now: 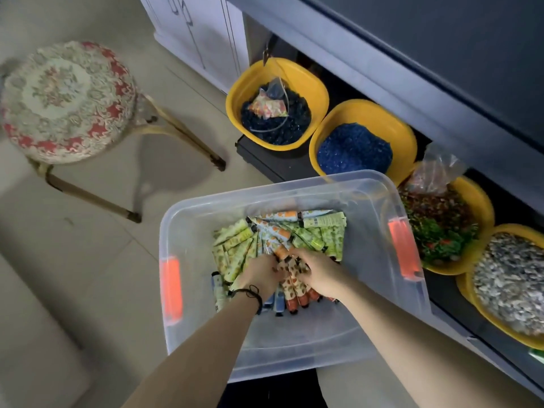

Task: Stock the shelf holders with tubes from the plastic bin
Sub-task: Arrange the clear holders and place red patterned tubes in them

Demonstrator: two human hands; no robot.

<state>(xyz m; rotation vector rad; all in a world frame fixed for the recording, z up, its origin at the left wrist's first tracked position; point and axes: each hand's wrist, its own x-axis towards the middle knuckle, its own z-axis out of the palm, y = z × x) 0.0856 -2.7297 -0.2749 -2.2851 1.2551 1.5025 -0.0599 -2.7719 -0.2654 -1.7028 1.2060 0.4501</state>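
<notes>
Both hands work in the head view: left hand (259,275) and right hand (316,270) have fingers curled round printed squeeze tubes (297,282) heaped mid-way in the clear plastic bin (294,343). Step looks like pickup. Next: lift the bunch clear; shelf holders out of view.

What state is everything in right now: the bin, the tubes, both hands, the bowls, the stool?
Plastic bin, lid off, partly filled.
Tubes, lying heaped in the bin.
Left hand, fingers curled round a bundle of tubes.
Right hand, gripping the same bundle.
Yellow bowls, filled, sitting on the low shelf.
Stool, upright on the floor.
</notes>
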